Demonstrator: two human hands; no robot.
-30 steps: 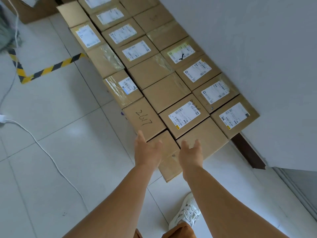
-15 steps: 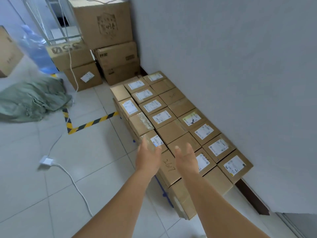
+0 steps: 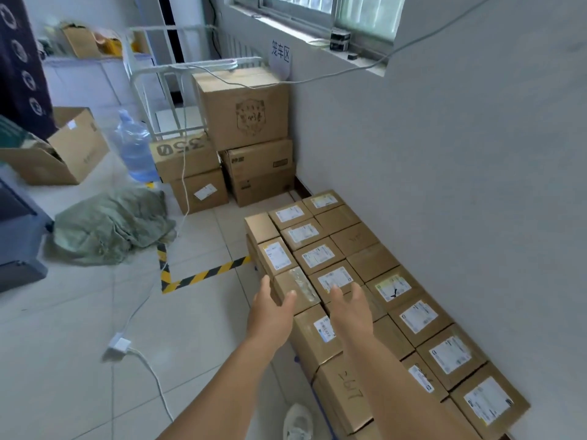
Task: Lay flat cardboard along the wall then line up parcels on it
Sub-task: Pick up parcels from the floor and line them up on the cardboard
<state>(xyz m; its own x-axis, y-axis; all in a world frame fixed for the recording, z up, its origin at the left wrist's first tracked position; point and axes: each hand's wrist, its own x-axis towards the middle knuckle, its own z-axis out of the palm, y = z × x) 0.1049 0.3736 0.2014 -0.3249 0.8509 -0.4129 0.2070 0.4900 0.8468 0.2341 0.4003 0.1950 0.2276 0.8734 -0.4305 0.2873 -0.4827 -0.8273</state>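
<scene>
Several brown cardboard parcels [image 3: 370, 282], many with white labels, stand in three tight rows along the grey wall [image 3: 460, 185]. One near parcel [image 3: 347, 390] has "2617" handwritten on top. My left hand [image 3: 270, 311] hovers open at the floor-side edge of the rows, fingers spread, holding nothing. My right hand [image 3: 351, 311] hovers open above the middle row, also empty. The flat cardboard under the parcels is hidden.
Bigger cartons [image 3: 246, 134] are stacked at the far end by the wall. A green sack [image 3: 111, 225], a water bottle [image 3: 135, 147] and an open box [image 3: 63, 150] lie left. Yellow-black tape [image 3: 203, 276] and a white cable with plug [image 3: 119, 346] cross the tiled floor. My shoe [image 3: 298, 422] is below.
The view has risen from looking down on the near parcels to showing the room's far end. Both hands stay open and empty, now over parcels further along the rows.
</scene>
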